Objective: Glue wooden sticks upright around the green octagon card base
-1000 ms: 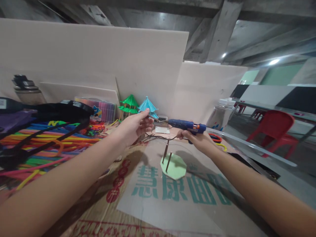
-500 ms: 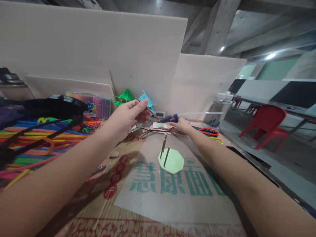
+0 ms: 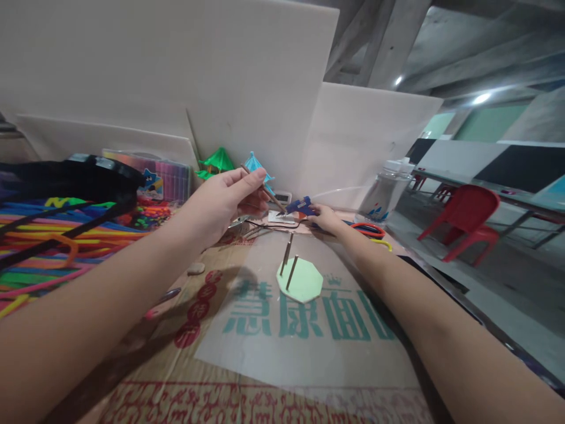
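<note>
My left hand (image 3: 247, 191) pinches a thin brown stick (image 3: 276, 202) that slants down to the right. My right hand (image 3: 325, 218) is closed round a blue glue gun (image 3: 300, 206), whose nozzle points left. The tip of the stick and the nozzle are close together; whether they touch I cannot tell. Nearer to me, a pale green octagonal board (image 3: 304, 284) lies on a translucent sheet (image 3: 265, 368). Several brown sticks (image 3: 292, 272) stand upright near its left edge.
Behind my left hand are a green pointed roof model (image 3: 218, 160) and a blue one (image 3: 252, 162). Coloured pipe cleaners (image 3: 57, 241) and a marker case (image 3: 170, 179) lie left. A clear bottle (image 3: 383, 191) stands right. White boards (image 3: 265, 76) rise behind.
The glue gun has tilted, its rear end now turned differently, with the nozzle still by the stick's tip. The view has shifted slightly. Both hands keep their hold.
</note>
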The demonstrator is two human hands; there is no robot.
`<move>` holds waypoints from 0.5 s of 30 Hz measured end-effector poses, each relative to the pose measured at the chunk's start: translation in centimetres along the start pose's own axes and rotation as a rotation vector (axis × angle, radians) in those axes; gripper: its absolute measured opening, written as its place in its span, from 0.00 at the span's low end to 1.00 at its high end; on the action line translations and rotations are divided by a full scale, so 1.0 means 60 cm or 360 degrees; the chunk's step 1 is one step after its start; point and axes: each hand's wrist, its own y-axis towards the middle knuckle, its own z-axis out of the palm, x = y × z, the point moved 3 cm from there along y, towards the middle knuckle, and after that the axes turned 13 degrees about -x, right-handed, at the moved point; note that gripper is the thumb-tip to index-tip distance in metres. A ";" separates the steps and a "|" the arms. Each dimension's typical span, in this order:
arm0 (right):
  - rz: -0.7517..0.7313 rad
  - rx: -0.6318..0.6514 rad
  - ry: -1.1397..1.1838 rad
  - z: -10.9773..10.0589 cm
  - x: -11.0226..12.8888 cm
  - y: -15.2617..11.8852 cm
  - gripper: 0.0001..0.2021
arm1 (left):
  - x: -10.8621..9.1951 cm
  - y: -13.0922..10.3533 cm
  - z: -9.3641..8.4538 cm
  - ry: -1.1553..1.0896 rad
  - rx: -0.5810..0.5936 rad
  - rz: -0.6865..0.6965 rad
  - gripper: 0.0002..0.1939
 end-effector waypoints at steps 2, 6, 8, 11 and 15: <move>-0.0004 -0.0055 -0.0007 -0.004 -0.002 -0.004 0.18 | 0.000 -0.002 0.001 0.0013 -0.0022 -0.0022 0.15; 0.0021 -0.0098 -0.0051 -0.007 -0.009 -0.007 0.18 | 0.000 -0.004 0.003 0.0013 -0.0007 -0.0041 0.15; 0.0039 -0.0102 -0.0070 -0.007 -0.013 -0.008 0.18 | 0.000 -0.004 0.003 0.0012 -0.0002 -0.0039 0.15; 0.0059 -0.0112 -0.0087 -0.007 -0.017 -0.009 0.20 | 0.002 -0.005 0.003 0.0020 -0.0006 -0.0040 0.15; 0.0055 -0.0099 -0.0088 -0.008 -0.018 -0.010 0.21 | 0.004 -0.005 0.004 0.0028 0.0011 -0.0035 0.14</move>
